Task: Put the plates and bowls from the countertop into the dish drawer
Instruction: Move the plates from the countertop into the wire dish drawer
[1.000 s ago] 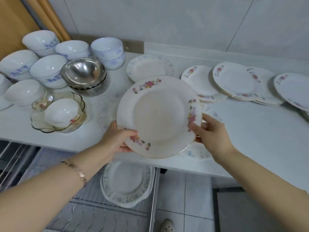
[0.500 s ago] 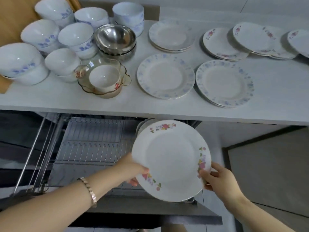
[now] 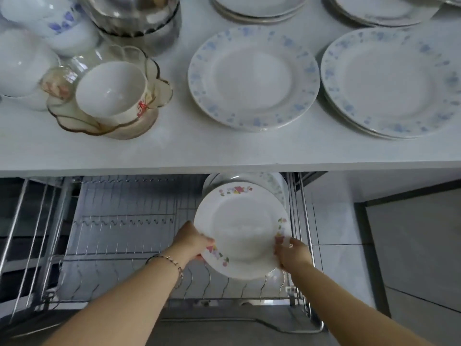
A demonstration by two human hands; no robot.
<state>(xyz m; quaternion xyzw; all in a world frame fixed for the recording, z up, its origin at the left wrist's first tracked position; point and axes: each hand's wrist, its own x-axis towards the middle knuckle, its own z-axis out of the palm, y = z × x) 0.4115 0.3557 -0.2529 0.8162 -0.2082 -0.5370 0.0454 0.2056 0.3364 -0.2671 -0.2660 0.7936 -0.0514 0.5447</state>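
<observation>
1. The left hand (image 3: 193, 242) is clamped on the lower left rim of the floral plate (image 3: 242, 231). A bracelet (image 3: 172, 262) sits on that wrist.
2. The right hand (image 3: 291, 253) is clamped on the lower right rim of the same plate. The two hands are apart, one on each side of it.
3. The floral plate is tilted with its face towards the camera. It is inside the open dish drawer (image 3: 119, 221), over the right end of the wire rack.
4. It cannot be determined whether the plate's lower edge rests in the rack.
5. Stored plates (image 3: 272, 182) stand directly behind the floral plate, at the back right of the drawer.
6. The desk (image 3: 174, 151) above the drawer carries the following:
   - a blue-speckled plate (image 3: 253, 78) near the middle;
   - a stack of similar plates (image 3: 391, 83) just beside it on the right;
   - a scalloped glass dish (image 3: 159, 86) on the left, with a white bowl (image 3: 111, 88) sitting in it;
   - a steel bowl (image 3: 139, 18) behind the glass dish;
   - white bowls with blue markings (image 3: 64, 28) at the far left.
</observation>
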